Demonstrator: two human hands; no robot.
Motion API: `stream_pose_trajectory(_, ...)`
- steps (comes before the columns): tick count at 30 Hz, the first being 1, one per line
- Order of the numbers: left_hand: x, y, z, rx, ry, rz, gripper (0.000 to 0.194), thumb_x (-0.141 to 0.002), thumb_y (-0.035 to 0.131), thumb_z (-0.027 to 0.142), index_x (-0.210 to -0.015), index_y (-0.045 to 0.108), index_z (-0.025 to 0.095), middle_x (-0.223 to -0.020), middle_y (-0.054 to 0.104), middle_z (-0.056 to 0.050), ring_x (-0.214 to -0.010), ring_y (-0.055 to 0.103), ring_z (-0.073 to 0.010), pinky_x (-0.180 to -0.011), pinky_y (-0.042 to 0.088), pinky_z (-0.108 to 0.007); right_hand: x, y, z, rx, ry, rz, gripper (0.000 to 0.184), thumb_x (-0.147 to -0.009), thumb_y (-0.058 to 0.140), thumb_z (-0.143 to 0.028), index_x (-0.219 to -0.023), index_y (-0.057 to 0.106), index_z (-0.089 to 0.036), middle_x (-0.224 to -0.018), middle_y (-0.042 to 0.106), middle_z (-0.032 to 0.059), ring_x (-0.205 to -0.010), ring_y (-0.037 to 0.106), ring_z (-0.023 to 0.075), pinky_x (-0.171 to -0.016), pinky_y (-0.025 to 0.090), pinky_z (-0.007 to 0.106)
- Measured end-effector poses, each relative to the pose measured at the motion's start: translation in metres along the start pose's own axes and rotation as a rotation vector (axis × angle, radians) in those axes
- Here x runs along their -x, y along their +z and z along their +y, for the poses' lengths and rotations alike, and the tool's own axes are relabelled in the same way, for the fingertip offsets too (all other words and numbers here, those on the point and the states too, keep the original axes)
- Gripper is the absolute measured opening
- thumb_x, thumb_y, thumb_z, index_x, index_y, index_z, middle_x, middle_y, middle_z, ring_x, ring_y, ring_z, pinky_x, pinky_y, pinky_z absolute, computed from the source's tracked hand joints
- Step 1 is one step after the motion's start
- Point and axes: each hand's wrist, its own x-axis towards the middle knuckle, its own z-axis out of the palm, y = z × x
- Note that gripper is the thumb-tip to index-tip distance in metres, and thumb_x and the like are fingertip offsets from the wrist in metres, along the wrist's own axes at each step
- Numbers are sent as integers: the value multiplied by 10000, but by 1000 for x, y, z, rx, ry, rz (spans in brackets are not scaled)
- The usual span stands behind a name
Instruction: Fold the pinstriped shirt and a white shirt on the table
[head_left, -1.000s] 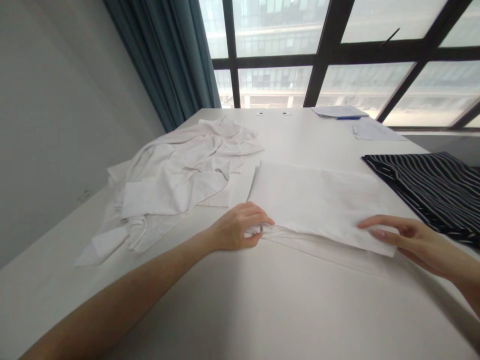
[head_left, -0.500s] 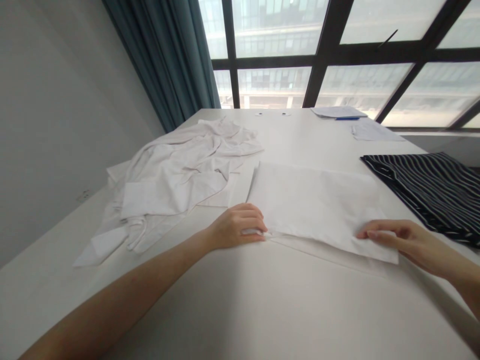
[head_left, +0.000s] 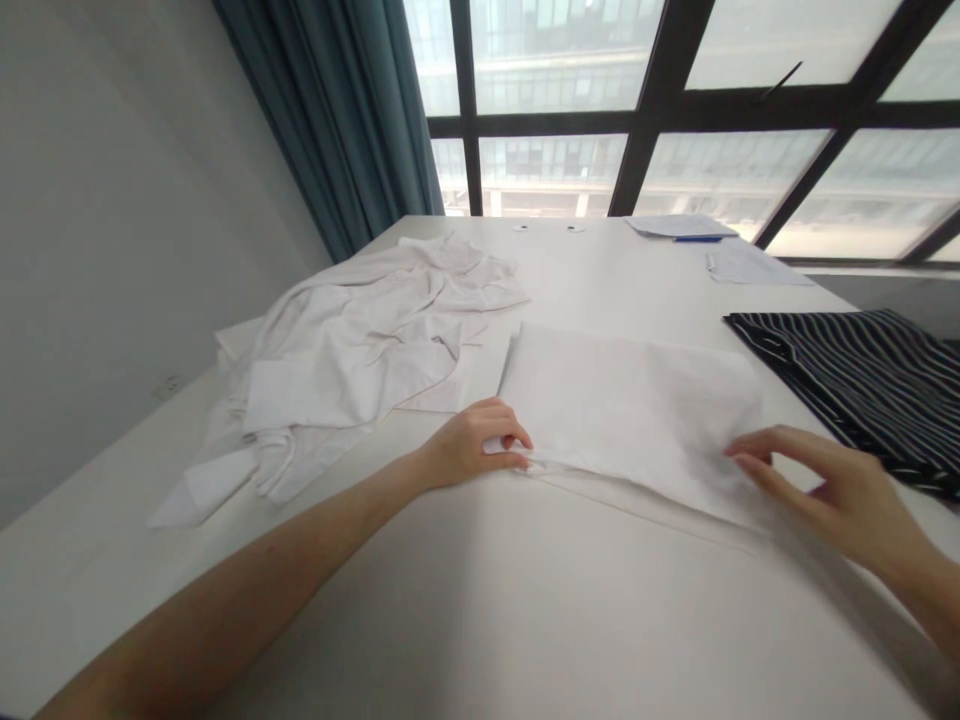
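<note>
A folded white cloth (head_left: pixel 630 410) lies flat on the white table (head_left: pixel 487 600) in front of me. My left hand (head_left: pixel 472 445) pinches the cloth's near left corner, fingers curled on the fabric. At the near right corner my right hand (head_left: pixel 832 490) rests with its fingers stretched out over the edge of the cloth, holding nothing.
A crumpled heap of white garments (head_left: pixel 360 350) covers the table's left side. A dark striped garment (head_left: pixel 862 380) lies at the right edge. Papers (head_left: pixel 750 265) and a blue pen (head_left: pixel 696 239) sit at the far end by the window; a teal curtain (head_left: pixel 345 110) hangs at the left.
My left hand has drawn slightly left and back along the cloth's corner. My right hand has shifted up over the right corner, its fingers now more spread.
</note>
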Motion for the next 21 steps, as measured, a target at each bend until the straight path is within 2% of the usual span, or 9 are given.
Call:
stream_pose_trajectory(3, 0, 0, 0, -2, 10, 0, 203, -920, 669, 338, -929, 730, 144, -756, 634, -42, -790, 564, -163, -774, 469, -270, -4, 13, -20, 84, -337, -112, 329, -845, 648, -542, -1054, 700, -294, -999, 716, 74, -926, 657, 290, -778, 511, 445)
stream_pose_trajectory(5, 1, 0, 1, -14, 30, 7, 175, -938, 646, 296, -911, 727, 143, -760, 645, -47, -794, 566, -163, -764, 472, -266, -5, 19, -24, 179, -430, -141, 367, -844, 665, -514, -1153, 677, -315, -1065, 710, 66, -970, 649, 290, -811, 472, 458)
stream_pose_trajectory(7, 0, 1, 2, -63, 65, 17, 193, -966, 602, 266, -862, 712, 147, -761, 655, -51, -794, 565, -163, -767, 474, -269, -6, 21, -22, 221, -464, -139, 267, -894, 613, -440, -1128, 679, -329, -1043, 723, 44, -963, 656, 279, -825, 434, 464)
stream_pose_trajectory(10, 0, 0, 6, -195, 107, 49, 258, -1002, 532, 276, -832, 685, 158, -774, 668, -54, -789, 560, -165, -790, 473, -291, -5, 16, -15, 192, -417, -59, 169, -934, 540, -361, -994, 693, -323, -898, 742, 15, -863, 676, 260, -868, 388, 497)
stream_pose_trajectory(15, -1, -2, 10, -318, 159, 158, 261, -1015, 502, 273, -828, 649, 166, -768, 666, -51, -784, 545, -170, -777, 465, -299, -3, 2, -15, 52, -178, 56, 159, -887, 581, -459, -895, 707, -362, -792, 733, 16, -753, 673, 286, -926, 385, 554)
stream_pose_trajectory(18, -1, -3, 10, -335, 199, 162, 261, -1016, 500, 274, -817, 637, 174, -752, 658, -42, -774, 552, -166, -781, 460, -294, -2, -5, -17, -16, -156, 62, 180, -852, 608, -515, -829, 721, -376, -783, 725, 21, -765, 672, 311, -917, 389, 568)
stream_pose_trajectory(21, 0, -4, 10, -323, 210, 119, 272, -1019, 492, 267, -808, 635, 171, -738, 656, -40, -773, 568, -163, -800, 454, -291, -2, -12, -15, -55, -174, 1, 195, -829, 648, -526, -753, 717, -360, -740, 703, 20, -726, 657, 289, -859, 416, 537)
